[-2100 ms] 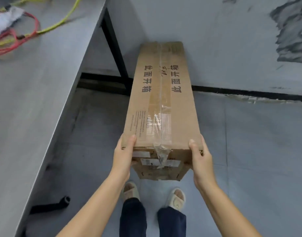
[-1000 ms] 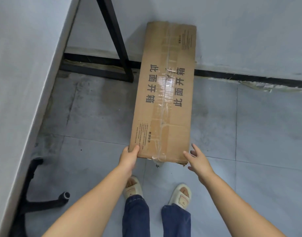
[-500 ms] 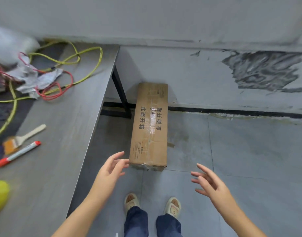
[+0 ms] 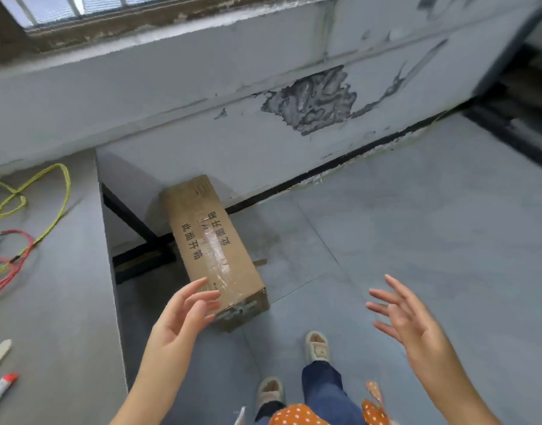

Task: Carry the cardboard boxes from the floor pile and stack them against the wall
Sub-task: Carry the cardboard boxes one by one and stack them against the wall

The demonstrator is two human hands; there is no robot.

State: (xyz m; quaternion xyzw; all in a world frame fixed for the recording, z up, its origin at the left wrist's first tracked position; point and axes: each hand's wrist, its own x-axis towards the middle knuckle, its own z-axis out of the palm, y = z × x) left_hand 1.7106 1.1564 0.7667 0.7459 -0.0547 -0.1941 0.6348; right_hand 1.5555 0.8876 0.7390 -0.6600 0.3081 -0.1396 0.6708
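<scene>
A long taped cardboard box (image 4: 211, 246) with printed black characters lies flat on the grey floor, its far end against the wall (image 4: 202, 118) beside the table's black leg (image 4: 134, 222). My left hand (image 4: 183, 314) hovers open in front of the box's near end, fingers spread, holding nothing. My right hand (image 4: 407, 317) is open too, raised over the bare floor to the right of the box and well apart from it.
A grey table (image 4: 49, 286) fills the left side, with yellow and red cables (image 4: 27, 216), a red-capped marker (image 4: 0, 391) and a brush handle on it. Grey floor tiles (image 4: 416, 225) stretch to the right. My feet in pale slippers (image 4: 317, 348) stand just before the box.
Both hands let go of the box after setting it on the floor against the wall. They have lifted away and opened, and the view has risen and swung to the right.
</scene>
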